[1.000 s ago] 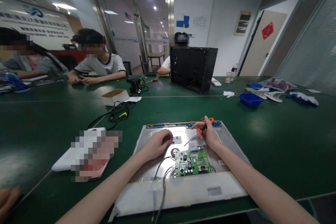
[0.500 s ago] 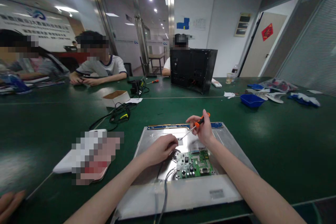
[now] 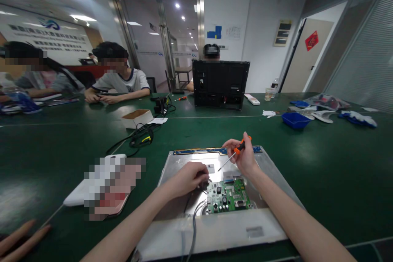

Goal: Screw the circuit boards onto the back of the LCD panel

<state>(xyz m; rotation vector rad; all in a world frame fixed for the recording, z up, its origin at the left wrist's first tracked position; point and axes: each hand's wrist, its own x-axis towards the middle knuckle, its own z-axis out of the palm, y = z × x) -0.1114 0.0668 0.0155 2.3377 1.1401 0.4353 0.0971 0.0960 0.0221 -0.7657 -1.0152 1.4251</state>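
Observation:
A metal display panel lies flat on the table, with a green circuit board on it and a blue strip board along its far edge. My right hand holds an orange and black screwdriver, its tip pointing down-left above the panel, beyond the board. At the board's left corner, my left hand has its fingers curled together near the cables; what they hold, if anything, is hidden.
A white phone and a pink one lie left. Another person's fingers rest at lower left. Beyond are an open box, black cables, a black casing, a blue tray and seated people.
My right hand and the screwdriver have moved slightly right, its tip away from my left fingers. The black casing has turned squarer to view. The fingers at lower left reach further in.

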